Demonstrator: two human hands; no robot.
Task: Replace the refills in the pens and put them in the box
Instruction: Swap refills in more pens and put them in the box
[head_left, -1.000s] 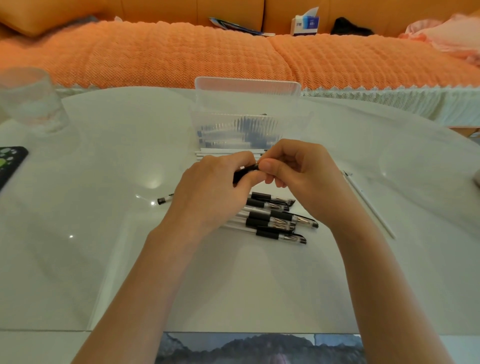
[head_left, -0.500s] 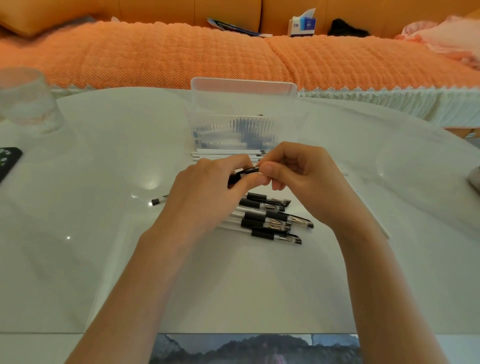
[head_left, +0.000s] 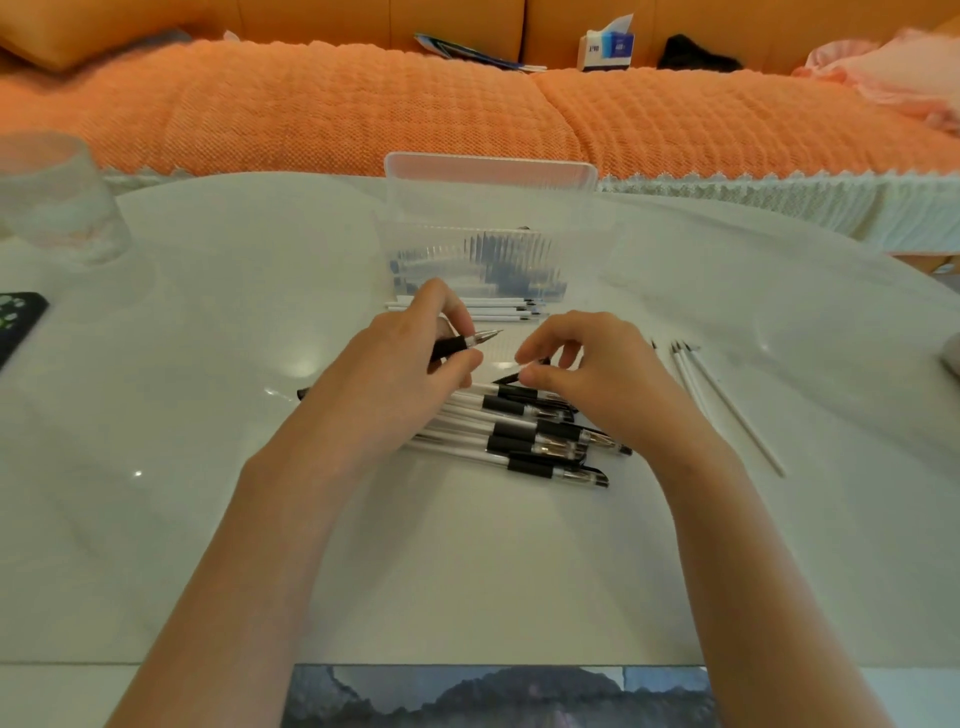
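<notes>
My left hand (head_left: 400, 364) grips a black-grip pen (head_left: 460, 344), its metal tip pointing right and bare. My right hand (head_left: 592, 379) hovers just right of it, over a pile of several capped black-and-white pens (head_left: 535, 441), fingertips pinched on a small black pen cap (head_left: 506, 379). Behind the hands stands a clear plastic box (head_left: 483, 244) with its lid (head_left: 488, 176) raised and dark pens showing through the wall. A row of white refills (head_left: 483, 309) lies against the box's front. A few more white refills (head_left: 727, 405) lie to the right.
A glass of water (head_left: 52, 202) stands at the far left on the white table (head_left: 208, 467), with a dark phone (head_left: 15, 322) below it. An orange sofa (head_left: 363, 104) runs along the far edge, carrying a tissue box (head_left: 605, 47).
My hands were joined at the pen's tip; now they have separated. The right hand dropped toward the pile with the cap, and the left holds the pen alone.
</notes>
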